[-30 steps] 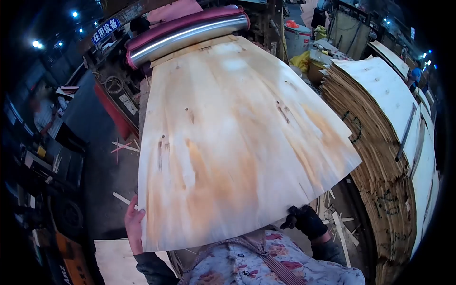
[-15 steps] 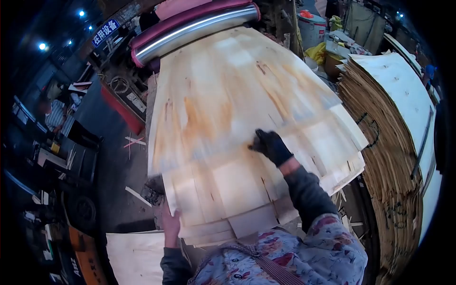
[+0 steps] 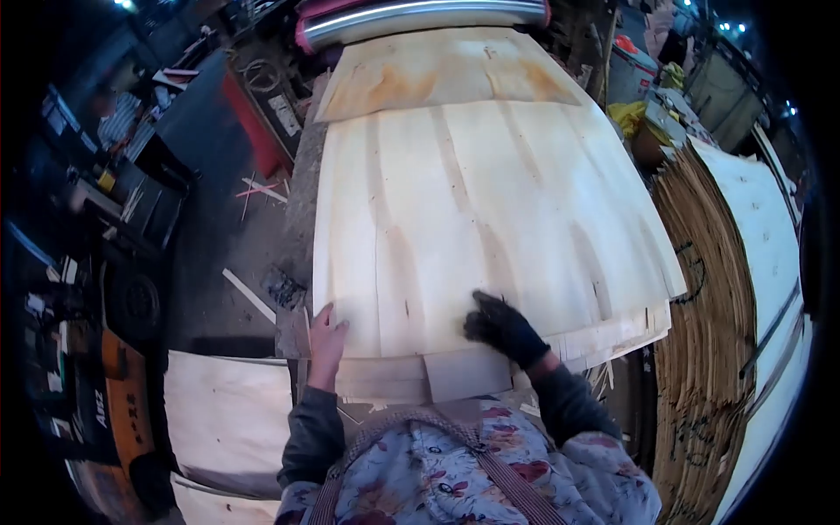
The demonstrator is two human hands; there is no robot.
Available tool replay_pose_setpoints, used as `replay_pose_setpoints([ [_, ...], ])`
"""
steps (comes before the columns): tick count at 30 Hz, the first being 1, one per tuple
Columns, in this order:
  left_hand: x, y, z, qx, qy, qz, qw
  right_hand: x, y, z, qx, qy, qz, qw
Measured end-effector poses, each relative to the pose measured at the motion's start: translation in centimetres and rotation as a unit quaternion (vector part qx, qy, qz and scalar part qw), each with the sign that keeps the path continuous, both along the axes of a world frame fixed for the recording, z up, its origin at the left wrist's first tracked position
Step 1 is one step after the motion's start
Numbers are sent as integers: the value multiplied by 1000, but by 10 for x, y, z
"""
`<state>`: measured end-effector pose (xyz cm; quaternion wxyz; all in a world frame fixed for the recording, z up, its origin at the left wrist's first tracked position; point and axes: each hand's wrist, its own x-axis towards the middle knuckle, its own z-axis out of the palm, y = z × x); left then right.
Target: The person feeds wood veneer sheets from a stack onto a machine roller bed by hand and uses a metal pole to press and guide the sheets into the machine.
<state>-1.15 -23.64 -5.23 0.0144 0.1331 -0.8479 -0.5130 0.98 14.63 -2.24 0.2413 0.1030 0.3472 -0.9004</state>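
Observation:
A pale wood veneer sheet (image 3: 490,210) with darker streaks lies on top of the stack in front of me. My left hand (image 3: 326,343), bare, rests at the sheet's near left corner with thumb and finger apart. My right hand (image 3: 506,331), in a black glove, lies on the sheet near its front edge, its fingers spread and nothing seen in them. Farther off, an orange-stained veneer sheet (image 3: 437,74) reaches to a shiny metal roller (image 3: 429,17) with pink ends. Lower sheets (image 3: 468,374) stick out at the near edge.
At the right stands a tall stack of brown veneer (image 3: 700,324). More pale sheets (image 3: 229,411) lie low at the left, near an orange machine (image 3: 131,394). A person (image 3: 131,131) stands far left. Wood scraps (image 3: 249,296) litter the floor, and a bucket (image 3: 630,74) stands back right.
The stained sheet has slid away from me toward the roller, uncovering the pale sheet. My right hand has come back nearer my body; the view has shifted.

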Motion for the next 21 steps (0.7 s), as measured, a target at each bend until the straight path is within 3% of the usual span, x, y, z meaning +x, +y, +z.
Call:
replay_pose_setpoints([
  [2, -4, -4, 23, 64, 21, 27, 997, 38, 0, -5, -16, 23, 3, 1000],
  [4, -9, -11, 49, 219, -12, 50, 974, 62, 3, -7, -10, -13, 19, 1000],
  [8, -14, -23, 90, 358, 32, -43, 932, 91, 17, 17, 75, -96, -5, 993],
  [10, -8, -23, 120, 373, 34, -62, 925, 96, 32, 10, 18, 1, -134, 991],
  [11, -6, -22, 130, 374, 32, -63, 925, 94, 35, 12, 81, 23, -184, 979],
  [12, -4, -21, 138, 374, 29, -65, 925, 92, 45, 18, -41, -38, -226, 973],
  [15, 11, -25, 148, 370, 25, -59, 927, 92, 52, 37, -95, 51, -220, 969],
  [16, 16, -28, 146, 362, 23, -36, 931, 96, 51, 35, 195, 98, -182, 959],
  [18, 25, -41, 133, 328, 34, 0, 944, 96, 35, 46, 112, 46, -179, 977],
  [19, 24, -48, 124, 323, 38, -13, 946, 97, 41, 18, 351, 164, -125, 914],
  [21, 19, -58, 99, 315, 35, -19, 948, 88, 41, 8, 284, 139, -120, 941],
])
